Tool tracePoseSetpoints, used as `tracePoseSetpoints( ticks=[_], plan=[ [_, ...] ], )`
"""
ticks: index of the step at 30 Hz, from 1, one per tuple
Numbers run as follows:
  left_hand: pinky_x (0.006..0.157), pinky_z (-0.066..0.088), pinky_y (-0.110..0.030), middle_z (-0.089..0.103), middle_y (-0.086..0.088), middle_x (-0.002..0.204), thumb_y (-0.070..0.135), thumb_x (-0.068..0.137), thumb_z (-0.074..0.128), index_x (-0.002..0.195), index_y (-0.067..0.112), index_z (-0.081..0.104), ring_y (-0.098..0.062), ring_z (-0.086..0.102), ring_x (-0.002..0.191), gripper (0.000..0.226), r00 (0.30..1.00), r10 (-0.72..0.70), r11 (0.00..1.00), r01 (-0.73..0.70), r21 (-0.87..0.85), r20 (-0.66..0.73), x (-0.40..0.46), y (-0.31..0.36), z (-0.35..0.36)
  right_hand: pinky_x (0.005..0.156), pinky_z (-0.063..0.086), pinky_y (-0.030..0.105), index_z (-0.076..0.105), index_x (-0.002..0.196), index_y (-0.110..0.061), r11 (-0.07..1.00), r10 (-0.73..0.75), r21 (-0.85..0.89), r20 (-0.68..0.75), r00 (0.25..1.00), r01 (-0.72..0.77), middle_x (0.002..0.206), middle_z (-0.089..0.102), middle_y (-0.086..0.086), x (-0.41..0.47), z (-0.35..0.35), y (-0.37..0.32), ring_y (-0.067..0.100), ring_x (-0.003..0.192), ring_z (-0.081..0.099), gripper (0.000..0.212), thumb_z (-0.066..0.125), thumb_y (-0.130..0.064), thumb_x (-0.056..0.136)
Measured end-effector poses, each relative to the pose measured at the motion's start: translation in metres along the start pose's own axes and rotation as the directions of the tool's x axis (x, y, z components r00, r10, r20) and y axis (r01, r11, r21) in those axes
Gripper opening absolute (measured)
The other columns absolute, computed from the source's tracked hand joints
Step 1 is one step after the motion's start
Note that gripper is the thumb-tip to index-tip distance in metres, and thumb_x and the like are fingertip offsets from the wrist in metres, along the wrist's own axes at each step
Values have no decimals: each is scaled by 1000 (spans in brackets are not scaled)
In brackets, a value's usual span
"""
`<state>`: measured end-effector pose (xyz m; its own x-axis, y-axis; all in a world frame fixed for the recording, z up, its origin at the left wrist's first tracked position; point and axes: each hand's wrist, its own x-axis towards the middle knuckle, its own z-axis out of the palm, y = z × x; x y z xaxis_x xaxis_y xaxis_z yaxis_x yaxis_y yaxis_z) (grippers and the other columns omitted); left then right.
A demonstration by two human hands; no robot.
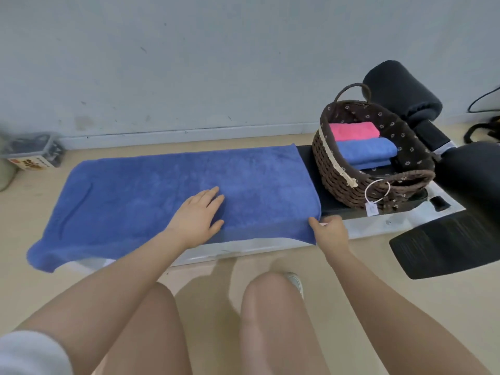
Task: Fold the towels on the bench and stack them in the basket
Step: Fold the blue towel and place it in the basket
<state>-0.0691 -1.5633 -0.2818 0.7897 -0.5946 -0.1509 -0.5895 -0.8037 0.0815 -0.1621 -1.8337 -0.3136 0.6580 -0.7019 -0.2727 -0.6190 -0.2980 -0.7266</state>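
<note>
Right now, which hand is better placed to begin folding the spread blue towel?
The right hand: its fingers already pinch the spread blue towel at its near corner beside the basket. The left hand lies flat mid-towel.

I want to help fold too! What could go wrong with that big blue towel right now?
The blue towel droops off the bench at its far left corner, so it might slide to the floor. Only the right hand pinches a corner while the left hand lies flat, so the fold may come out crooked.
</note>
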Motion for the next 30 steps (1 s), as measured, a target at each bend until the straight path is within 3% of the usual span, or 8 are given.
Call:
tracePoseSetpoints(
  ticks=[3,8,13,17,20,24,27,30],
  plan=[
    [118,9,-34,0,-2,159,42,98,34,150,19,12,-21,6,146,61,999,-18,999,16,47,48,-15,7,6,63,32,31,40,69,-9,1000,-7,-3,86,996,7,64,41,1,-7,8,3,27,76,45,28,56,-21,88],
    [119,6,-34,-9,-3,159,44,97,34,151,21,0,-21,-3,147,67,980,-92,995,96,-18,175,-21,14,12,55,28,34,27,65,-16,966,-259,-5,18,966,259,63,35,0,-24,13,-36,24,65,34,32,44,-9,91],
    [116,11,-24,7,4,159,32,99,40,150,18,15,-12,8,145,59,991,-100,881,130,-454,89,-30,6,2,57,31,30,46,83,-6,859,-512,76,150,846,506,68,43,-2,-50,31,-98,15,63,36,15,40,-12,95],
    [110,27,-23,41,9,145,33,100,36,141,22,39,-6,38,132,43,955,-295,378,128,-917,12,-48,-11,-19,62,37,24,56,105,-7,808,-589,166,265,763,566,76,50,0,-76,65,-146,12,67,42,18,41,-13,96],
    [104,40,-30,56,6,128,38,101,28,129,21,49,-10,55,115,39,902,-430,-80,11,-997,44,-61,-35,-39,71,42,25,56,118,-14,760,-642,215,397,656,613,89,59,3,-104,98,-176,16,78,52,25,42,-12,97],
    [86,50,-27,69,6,97,48,99,30,99,21,63,-9,64,96,42,828,-526,-312,26,-950,196,-78,-83,-37,88,46,30,58,122,-20,711,-612,224,664,429,667,99,65,6,-133,148,-194,20,94,58,31,45,-11,95],
    [86,45,-27,65,4,90,46,97,39,87,18,65,-12,58,96,40,768,-554,-276,196,-941,323,-77,-108,-19,92,47,32,63,113,-16,742,-466,159,820,331,651,92,66,6,-133,176,-197,17,88,59,26,45,-25,98],
    [68,43,-21,62,-1,89,26,94,50,90,10,62,-13,56,78,21,756,-588,-73,306,-949,289,-70,-117,-5,87,47,34,65,97,-9,727,-544,109,694,471,678,95,65,2,-108,193,-210,17,88,60,27,41,-22,99]
  ],
)
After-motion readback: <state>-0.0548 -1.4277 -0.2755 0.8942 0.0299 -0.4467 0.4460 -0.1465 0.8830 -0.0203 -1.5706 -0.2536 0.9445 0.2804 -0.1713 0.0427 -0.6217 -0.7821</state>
